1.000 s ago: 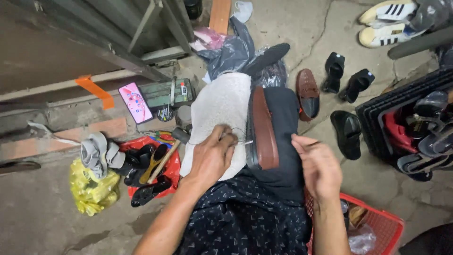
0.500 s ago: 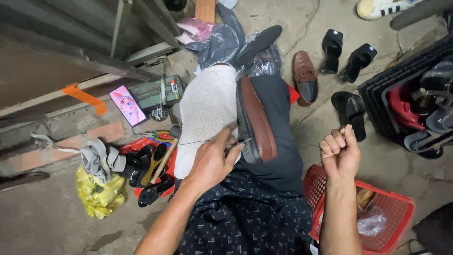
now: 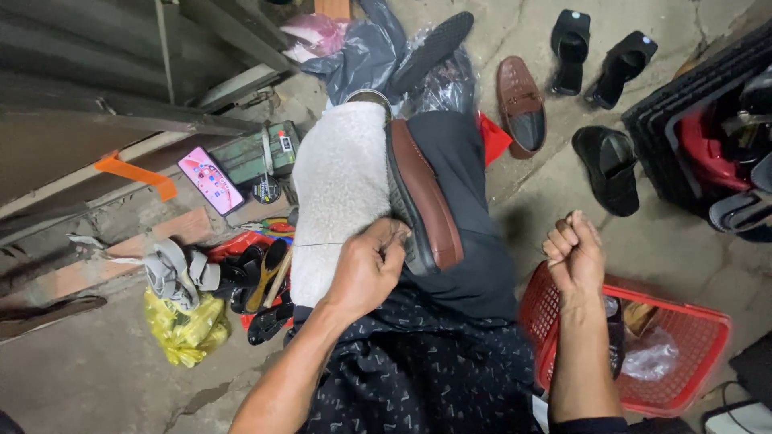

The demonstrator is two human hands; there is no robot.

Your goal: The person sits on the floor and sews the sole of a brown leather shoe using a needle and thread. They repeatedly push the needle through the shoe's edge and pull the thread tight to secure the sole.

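At the left edge of the concrete floor (image 3: 104, 386) I note a yellow plastic bag (image 3: 183, 329) with grey rags (image 3: 170, 272) on it, then a smartphone (image 3: 211, 178) lit against a green metal box (image 3: 261, 153), and a heap of black sandals (image 3: 261, 293) beside my knee. My left hand (image 3: 366, 269) is pinched shut on the near end of the brown loafer (image 3: 425, 205), which lies on its side across my lap between the pale fleece pad (image 3: 342, 189) and my dark trouser leg; a fine thread (image 3: 318, 244) runs leftward from those fingertips. My right hand (image 3: 573, 253) is a closed fist held up above the red basket (image 3: 683, 321); I cannot tell whether it grips thread or a tool. Risks, in my judgement: the loafer sits unclamped on a sloping thigh and could roll off toward the basket if the pinch slackens; a hard pull could snap the thread or tear the stitch hole. Rightward, a second brown loafer (image 3: 519, 104) and black heeled shoes (image 3: 607, 165) lie loose on the floor. The concrete is cracked and cluttered, a cramped repair corner.
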